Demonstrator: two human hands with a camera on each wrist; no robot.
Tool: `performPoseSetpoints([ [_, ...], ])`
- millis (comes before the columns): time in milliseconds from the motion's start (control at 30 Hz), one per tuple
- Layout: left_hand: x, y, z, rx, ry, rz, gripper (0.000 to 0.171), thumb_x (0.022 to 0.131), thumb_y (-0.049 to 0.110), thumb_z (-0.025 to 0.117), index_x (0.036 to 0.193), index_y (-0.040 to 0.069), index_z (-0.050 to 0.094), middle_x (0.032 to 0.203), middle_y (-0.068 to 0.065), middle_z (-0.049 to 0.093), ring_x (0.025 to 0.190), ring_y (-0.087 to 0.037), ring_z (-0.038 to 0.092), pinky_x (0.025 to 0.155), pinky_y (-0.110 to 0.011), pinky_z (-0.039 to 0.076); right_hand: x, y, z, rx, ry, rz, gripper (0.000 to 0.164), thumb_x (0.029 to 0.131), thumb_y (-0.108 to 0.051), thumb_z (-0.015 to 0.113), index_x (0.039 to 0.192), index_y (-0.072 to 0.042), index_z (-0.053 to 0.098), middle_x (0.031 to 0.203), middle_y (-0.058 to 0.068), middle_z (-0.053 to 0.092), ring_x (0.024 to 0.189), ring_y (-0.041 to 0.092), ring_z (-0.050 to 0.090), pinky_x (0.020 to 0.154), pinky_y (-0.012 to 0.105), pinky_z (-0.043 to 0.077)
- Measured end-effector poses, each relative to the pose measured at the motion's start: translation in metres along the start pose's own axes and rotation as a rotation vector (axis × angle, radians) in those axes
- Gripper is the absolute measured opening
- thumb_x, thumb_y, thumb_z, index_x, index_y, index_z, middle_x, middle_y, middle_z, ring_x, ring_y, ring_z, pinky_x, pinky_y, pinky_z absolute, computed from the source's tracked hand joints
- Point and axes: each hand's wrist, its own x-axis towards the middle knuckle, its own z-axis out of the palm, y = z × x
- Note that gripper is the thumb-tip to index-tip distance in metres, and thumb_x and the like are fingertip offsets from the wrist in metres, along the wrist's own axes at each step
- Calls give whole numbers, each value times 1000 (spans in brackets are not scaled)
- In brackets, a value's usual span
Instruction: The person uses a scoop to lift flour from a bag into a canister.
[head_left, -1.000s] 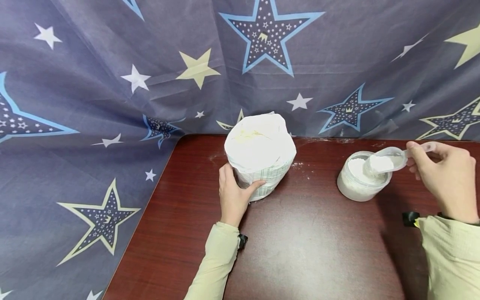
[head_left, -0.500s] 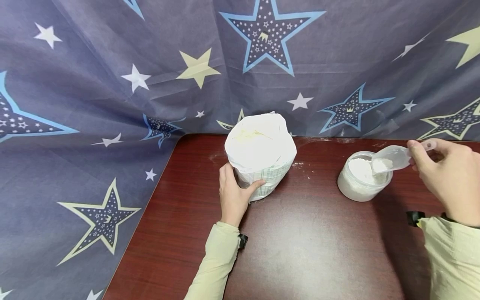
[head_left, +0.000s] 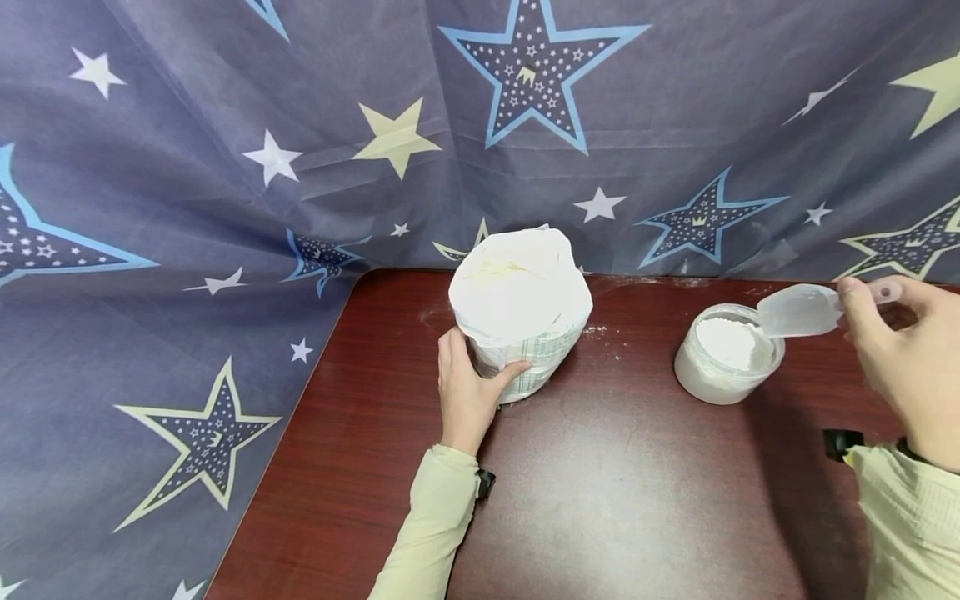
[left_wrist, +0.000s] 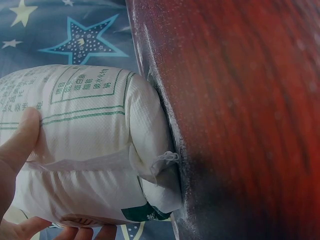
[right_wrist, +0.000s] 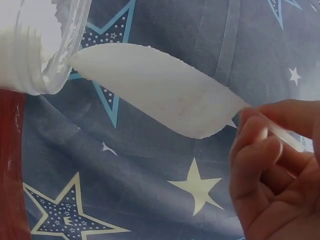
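My left hand [head_left: 468,392] grips the near side of an open white cloth bag [head_left: 551,350] of pale powder, thumb on the front and fingers round the left side. Green print and a sewn bottom seam show on the bag [left_wrist: 90,115] in the left wrist view. With thumb and fingers, my right hand [head_left: 903,358] pinches the handle of a translucent plastic scoop [head_left: 802,310]. Its tip is right at the rim of a clear round jar [head_left: 712,383] holding white powder. In the right wrist view the scoop [right_wrist: 155,90] is tilted, its underside towards the camera.
The bag and jar stand on a dark red-brown wooden table [head_left: 600,492]. Specks of powder [head_left: 600,330] lie beside the bag. A grey-blue curtain [head_left: 315,75] with stars hangs behind and to the left of the table.
My right hand has moved right, drawing the scoop from over the jar's middle to its rim. Powder seen in the scoop has gone into the jar. The left hand has stayed still.
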Motion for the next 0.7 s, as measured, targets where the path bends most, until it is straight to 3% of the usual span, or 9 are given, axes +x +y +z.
performPoseSetpoints([
  [400, 0, 0, 1, 0, 2, 9, 91, 65, 57, 87, 133, 10, 48, 125, -8, 49, 115, -30, 53, 96, -49, 47, -11, 3, 1, -11, 35, 104, 30, 96, -21, 62, 68, -31, 62, 52, -25, 55, 40, -8, 48, 43, 8, 36],
  [567, -1, 0, 1, 2, -1, 13, 90, 66, 57, 86, 132, 9, 47, 124, -8, 49, 114, -30, 53, 96, -48, 47, -15, 2, 6, 15, 83, 63, 30, 95, -20, 64, 67, -28, 64, 53, -26, 57, 39, -7, 50, 44, 8, 38],
  [700, -1, -1, 0, 3, 2, 16, 90, 66, 56, 86, 131, 9, 47, 125, -9, 49, 114, -30, 52, 96, -49, 47, -18, 0, 13, 60, 88, 42, 28, 95, -15, 64, 68, -19, 68, 55, -23, 60, 40, -5, 54, 45, 9, 42],
])
